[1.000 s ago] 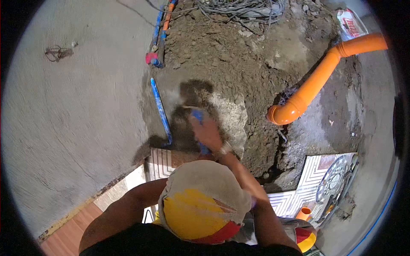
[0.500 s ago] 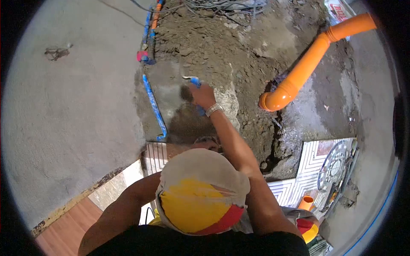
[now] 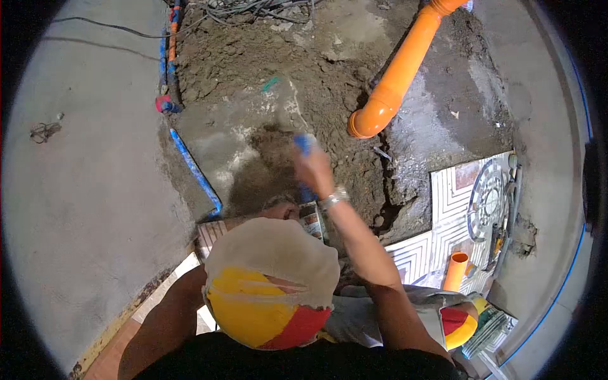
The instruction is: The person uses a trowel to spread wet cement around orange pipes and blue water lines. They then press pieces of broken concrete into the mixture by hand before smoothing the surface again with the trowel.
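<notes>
The blue tool is in the right hand, over the right side of the smooth floor patch, near the lumpy dirt. The right hand is curled narrow around it. The tool is blurry, so I can't tell if it touches the floor. What looks like the left hand peeks out behind a knee. I can't tell if it is wide or narrow, or holds anything.

Just now, the right hand moved right and closer to the body. That means the tool has left the far part of the patch, and the brown mark there is easier to see. The view has turned a bit too.

I count one loose blue pipe to the left, and one pink cap by two thin pipes. There is one long orange pipe with a bend, and one short orange pipe near the patterned tiles. Two knees show, with red and yellow on both. One shiny wristband is on the right wrist. The gray cables at the top are too tangled to count.
</notes>
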